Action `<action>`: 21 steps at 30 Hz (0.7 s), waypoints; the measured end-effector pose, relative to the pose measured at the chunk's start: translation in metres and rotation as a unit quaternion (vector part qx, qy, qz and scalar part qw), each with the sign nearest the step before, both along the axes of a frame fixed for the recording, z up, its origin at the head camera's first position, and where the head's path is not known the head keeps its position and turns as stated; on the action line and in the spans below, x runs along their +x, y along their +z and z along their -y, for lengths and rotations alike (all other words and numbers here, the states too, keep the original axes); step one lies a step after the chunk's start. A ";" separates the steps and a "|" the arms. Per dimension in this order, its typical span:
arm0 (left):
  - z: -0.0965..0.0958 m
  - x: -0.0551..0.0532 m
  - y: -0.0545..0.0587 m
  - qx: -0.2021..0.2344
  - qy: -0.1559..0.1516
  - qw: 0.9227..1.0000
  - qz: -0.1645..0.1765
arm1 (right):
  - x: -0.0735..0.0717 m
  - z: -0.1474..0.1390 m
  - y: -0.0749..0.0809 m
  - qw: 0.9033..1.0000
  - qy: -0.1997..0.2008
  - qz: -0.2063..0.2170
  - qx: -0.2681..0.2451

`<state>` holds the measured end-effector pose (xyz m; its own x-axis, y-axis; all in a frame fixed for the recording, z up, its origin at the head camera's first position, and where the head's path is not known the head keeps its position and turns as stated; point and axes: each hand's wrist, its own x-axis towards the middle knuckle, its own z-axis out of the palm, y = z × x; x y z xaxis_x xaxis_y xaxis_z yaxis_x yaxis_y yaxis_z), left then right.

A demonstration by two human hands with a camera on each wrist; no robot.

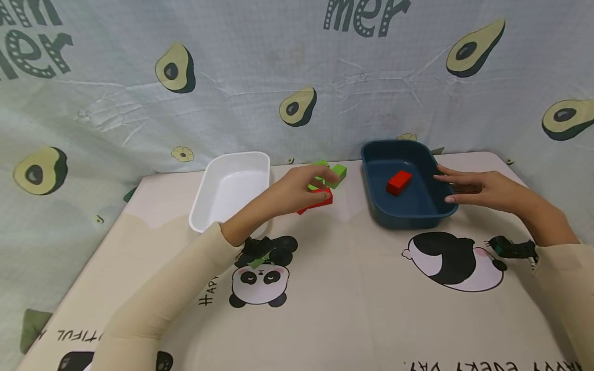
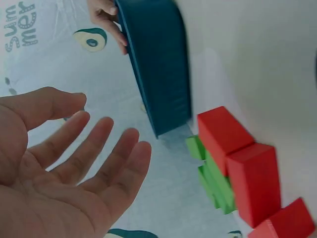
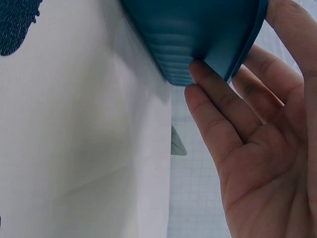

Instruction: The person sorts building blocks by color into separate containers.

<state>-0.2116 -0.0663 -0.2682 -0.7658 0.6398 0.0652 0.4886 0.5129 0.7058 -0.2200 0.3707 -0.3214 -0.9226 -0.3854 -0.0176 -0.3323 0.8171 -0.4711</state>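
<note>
My left hand point(image 1: 299, 188) hovers over a cluster of red and green blocks, its fingers loosely bent and nothing in them. In the left wrist view, three red blocks point(image 2: 255, 181) lie beside several green blocks point(image 2: 218, 183), apart from the fingers. The hand partly hides this cluster in the head view. My right hand point(image 1: 482, 190) rests at the right side of a dark blue bin point(image 1: 406, 221), with fairly straight fingers against its rim and outer wall. One red block point(image 1: 399, 183) lies inside that bin.
A white bin point(image 1: 229, 190) stands left of the blocks, partly behind my left forearm. A cloth printed with pandas point(image 1: 260, 286) covers the table. Behind the table hangs a pale curtain point(image 1: 241, 62) with avocado prints.
</note>
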 end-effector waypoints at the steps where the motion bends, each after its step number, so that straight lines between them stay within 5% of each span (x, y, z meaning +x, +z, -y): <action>1: 0.002 0.000 -0.003 -0.002 0.009 1.000 0.006 | 0.000 0.000 0.000 1.000 0.001 -0.001 -0.002; 10: 0.008 0.002 -0.027 -0.022 0.059 0.998 0.031 | -0.001 -0.001 -0.003 1.000 0.001 -0.005 -0.010; 16: 0.005 0.002 -0.034 -0.080 0.066 0.995 0.011 | 0.000 -0.001 -0.003 1.000 0.005 -0.004 -0.026; 21: 0.004 -0.001 -0.040 -0.117 0.066 0.991 0.026 | 0.000 0.000 -0.002 1.000 0.006 -0.004 -0.029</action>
